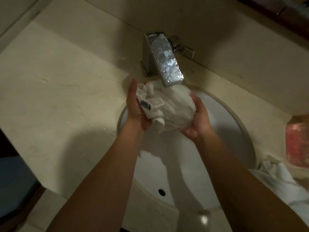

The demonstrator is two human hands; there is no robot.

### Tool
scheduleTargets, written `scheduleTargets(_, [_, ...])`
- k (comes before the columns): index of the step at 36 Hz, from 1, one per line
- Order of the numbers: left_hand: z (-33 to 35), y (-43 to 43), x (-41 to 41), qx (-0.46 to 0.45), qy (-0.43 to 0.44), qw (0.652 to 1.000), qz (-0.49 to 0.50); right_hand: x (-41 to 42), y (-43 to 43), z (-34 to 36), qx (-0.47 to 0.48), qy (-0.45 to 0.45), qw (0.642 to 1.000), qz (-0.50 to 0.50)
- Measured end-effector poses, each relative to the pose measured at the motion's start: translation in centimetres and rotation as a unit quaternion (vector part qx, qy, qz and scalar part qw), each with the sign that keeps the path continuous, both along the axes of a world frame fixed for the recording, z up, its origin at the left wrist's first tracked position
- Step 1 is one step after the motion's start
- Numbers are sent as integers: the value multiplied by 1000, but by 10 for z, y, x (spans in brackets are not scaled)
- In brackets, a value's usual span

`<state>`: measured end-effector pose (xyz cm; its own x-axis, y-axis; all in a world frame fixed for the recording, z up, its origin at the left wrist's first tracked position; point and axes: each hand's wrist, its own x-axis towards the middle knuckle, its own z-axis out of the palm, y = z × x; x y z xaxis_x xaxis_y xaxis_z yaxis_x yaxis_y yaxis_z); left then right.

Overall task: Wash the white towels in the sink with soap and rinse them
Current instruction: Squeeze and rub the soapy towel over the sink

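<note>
The light is dim, and much is hard to read. The fingers of both hands are hidden behind the cloth they hold, and the tap's mouth is covered by the bundle, so any running water cannot be made out. A small dark label on the cloth is too blurred to read. At the right edge a pinkish, translucent object is cut off and cannot be identified; below it a second crumpled white towel lies on the worktop, partly out of frame.

The white towel is a soft, wrinkled bundle with a hemmed edge, held above the round white sink just under the spout of the faucet. The left hand cups its left side, the right hand its right and underside; each grip is grasping the towel. The faucet is square, shiny chrome, spotted with droplets. The worktop is pale, veined stone. A dark overflow hole shows in the glossy basin.
</note>
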<state>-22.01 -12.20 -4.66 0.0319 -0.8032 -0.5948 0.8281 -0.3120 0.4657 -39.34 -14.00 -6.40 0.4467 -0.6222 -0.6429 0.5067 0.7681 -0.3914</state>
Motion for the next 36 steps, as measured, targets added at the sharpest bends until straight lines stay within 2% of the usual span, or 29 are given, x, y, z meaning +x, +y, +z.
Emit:
scheduleTargets(4, [0,3,-4,41,-43,998,5,-9,-3,-5,-47,47,998,-14])
scheduleTargets(8, [6,5,-12,109,-42,993,-10,-21,-12,0,-123,22,992,-26])
scheduleTargets(10, [11,7,-17,134,-12,991,-8,-24,-13,7,-150,16,988,-22])
scheduleTargets(13, [18,10,-28,141,12,989,47,-22,-11,14,-121,-2,992,-41])
scheduleTargets(16, [19,13,-34,135,16,985,103,-16,-10,19,-116,20,990,-72])
scheduleTargets(19, [15,16,-34,95,8,989,117,-9,-8,24,-108,57,988,-95])
scheduleTargets(23, [8,17,-30,35,24,991,128,-3,-6,23,-68,145,987,-22])
scheduleTargets(26, [4,15,-23,-16,35,995,87,-6,0,14,-1,109,993,40])
scheduleTargets(29, [0,15,-17,-59,54,997,12,-10,7,16,36,47,998,31])
scheduleTargets(31, [1,16,-15,-72,47,996,-11,-9,8,19,27,50,998,6])
scheduleTargets(36, [8,13,-16,-37,-57,997,-49,-15,-1,21,-21,39,998,-49])
